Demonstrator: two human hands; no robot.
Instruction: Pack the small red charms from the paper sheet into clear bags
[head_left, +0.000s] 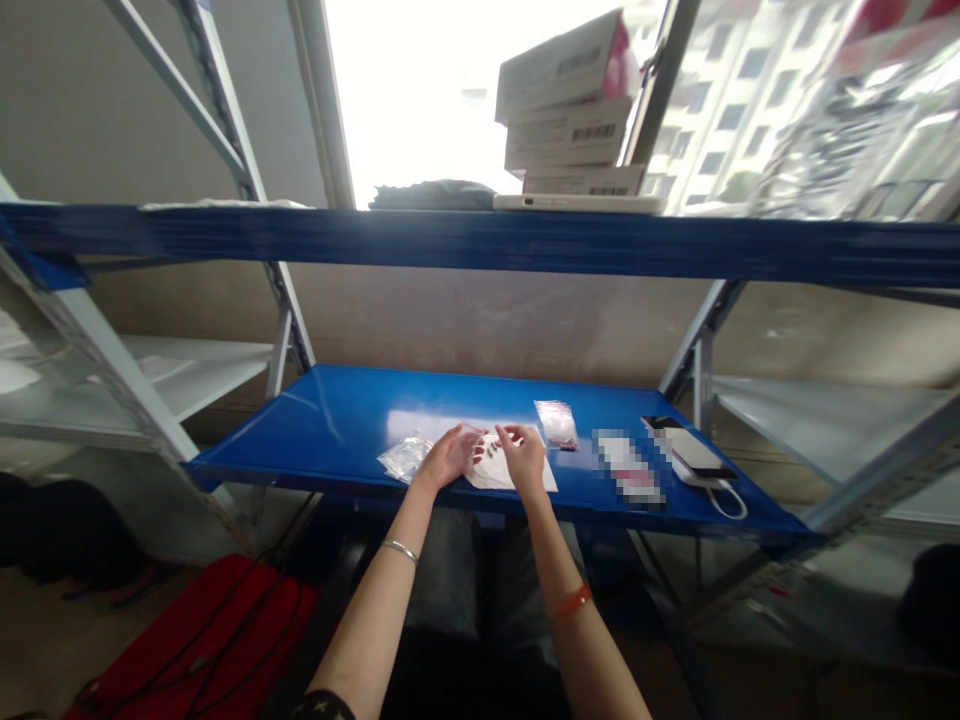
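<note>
Both my hands rest over a white sheet (540, 474) near the front edge of a blue shelf (337, 420). Several tiny dark red pieces (495, 449) lie on the sheet between them. My left hand (450, 456) has its fingers curled, and a small clear bag edge seems pinched at its fingertips. My right hand (521, 455) pinches something small that I cannot make out. A clear plastic bag (406, 457) lies just left of my left hand. Another small bag with red contents (556, 424) lies behind my right hand.
A white power bank with a cable (697, 458) and a dark phone lie at the shelf's right end, next to a blurred-out item (628, 466). An upper blue shelf beam (480, 240) carries stacked boxes (570, 110). A red bag (202, 640) lies on the floor at left.
</note>
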